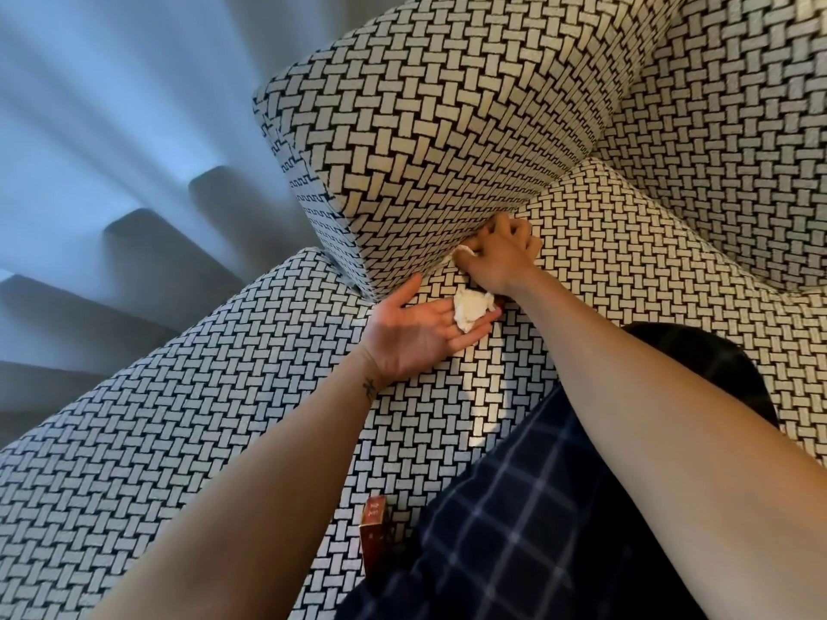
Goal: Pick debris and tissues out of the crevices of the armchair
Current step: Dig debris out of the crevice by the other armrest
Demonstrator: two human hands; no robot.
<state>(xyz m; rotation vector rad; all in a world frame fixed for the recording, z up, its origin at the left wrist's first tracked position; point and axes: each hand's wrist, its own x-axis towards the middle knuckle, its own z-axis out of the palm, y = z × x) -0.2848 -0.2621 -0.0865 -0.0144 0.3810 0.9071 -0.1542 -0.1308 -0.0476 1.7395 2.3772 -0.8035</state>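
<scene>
The left hand [416, 333] lay palm up on the seat of the armchair [179, 440], fingers straight and relaxed, with a crumpled tissue [470, 308] resting on its fingertips. Just beyond it, the right hand [501, 255] reached into the crevice [530, 195] where the armrest [447, 127] met the seat cushion. Its fingers were curled, apparently pinching a white scrap [464, 250] at the mouth of the gap. How much of the scrap lay buried was hard to tell. A dark red box [373, 530] lay near the seat's front, beside navy checked trousers [537, 530].
</scene>
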